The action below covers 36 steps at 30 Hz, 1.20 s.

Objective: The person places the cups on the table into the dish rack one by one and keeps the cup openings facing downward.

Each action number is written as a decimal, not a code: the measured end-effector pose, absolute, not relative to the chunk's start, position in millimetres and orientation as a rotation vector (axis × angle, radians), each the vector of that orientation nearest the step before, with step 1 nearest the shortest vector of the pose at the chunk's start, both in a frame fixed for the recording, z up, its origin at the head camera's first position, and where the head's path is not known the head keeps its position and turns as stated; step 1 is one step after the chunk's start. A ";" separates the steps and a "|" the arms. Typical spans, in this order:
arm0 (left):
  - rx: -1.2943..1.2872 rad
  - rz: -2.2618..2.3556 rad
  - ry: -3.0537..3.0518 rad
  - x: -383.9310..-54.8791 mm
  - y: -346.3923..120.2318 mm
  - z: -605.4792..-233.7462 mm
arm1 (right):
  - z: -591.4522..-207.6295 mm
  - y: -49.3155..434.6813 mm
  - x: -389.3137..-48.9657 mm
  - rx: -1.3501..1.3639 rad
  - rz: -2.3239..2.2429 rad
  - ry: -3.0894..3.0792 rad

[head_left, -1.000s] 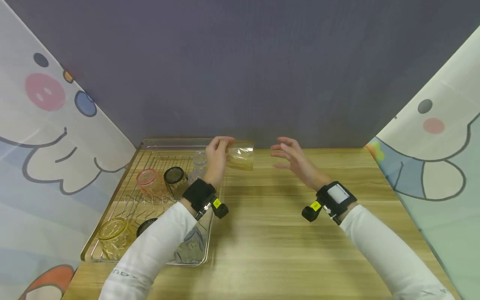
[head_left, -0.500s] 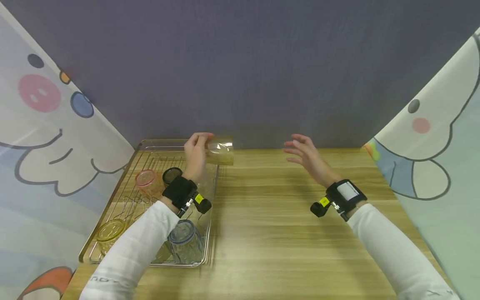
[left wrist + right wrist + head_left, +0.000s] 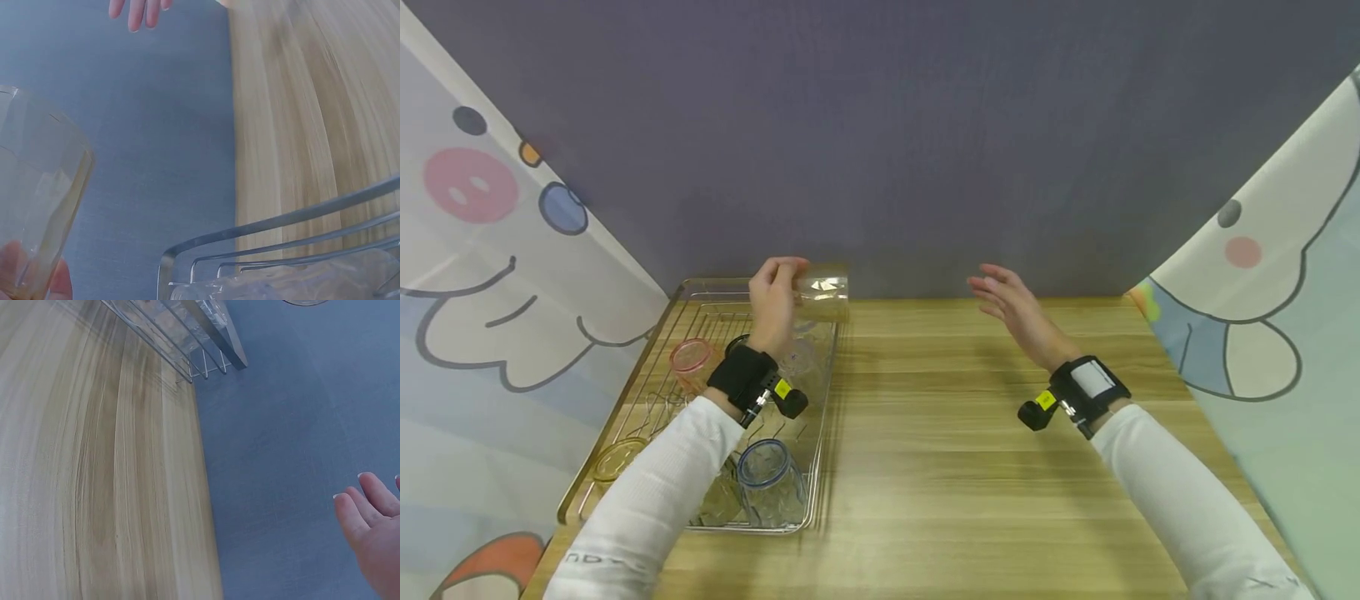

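Note:
In the head view my left hand grips a clear amber-tinted faceted glass by one end, tipped on its side above the back of the wire rack. The same glass fills the left edge of the left wrist view, with fingertips at its lower end. Well to the right, my right hand is raised over the table with its fingers extended, holding nothing. Its fingers show against the grey wall in the right wrist view.
Several glasses stand in the rack, among them a pink-rimmed glass, a blue-rimmed glass and a yellow-rimmed glass; my left arm hides others. The wooden table meets a dark wall behind. Printed cloth panels close both sides.
My left hand has carried the amber glass leftward and slightly up, from beside the rack to over its back right part. My right hand moved a little right, then its fingers straightened and drew together.

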<state>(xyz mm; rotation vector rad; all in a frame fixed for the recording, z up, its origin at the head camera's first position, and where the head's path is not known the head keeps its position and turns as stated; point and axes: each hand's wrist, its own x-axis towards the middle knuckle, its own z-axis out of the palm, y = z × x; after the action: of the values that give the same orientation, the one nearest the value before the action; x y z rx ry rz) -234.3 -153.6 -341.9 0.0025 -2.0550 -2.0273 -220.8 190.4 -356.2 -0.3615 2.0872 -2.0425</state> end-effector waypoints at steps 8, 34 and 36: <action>-0.001 -1.989 -2.058 -239.1 -157.7 -339.7 | -355.6 177.6 -226.5 -0.395 -1.975 2.103; -0.066 -1.172 -2.325 -261.0 -187.6 -321.7 | -363.0 75.5 -212.4 -0.570 -1.468 2.227; -0.067 -1.099 -2.342 -261.0 -192.7 -322.7 | -365.6 69.4 -209.8 -0.588 -1.425 2.230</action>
<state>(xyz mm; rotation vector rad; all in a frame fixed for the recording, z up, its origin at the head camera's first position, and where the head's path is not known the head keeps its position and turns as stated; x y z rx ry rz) -261.0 -192.7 -322.7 -0.0675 -2.3419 -1.0992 -209.8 69.4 -365.6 -0.5876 2.2301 -1.4253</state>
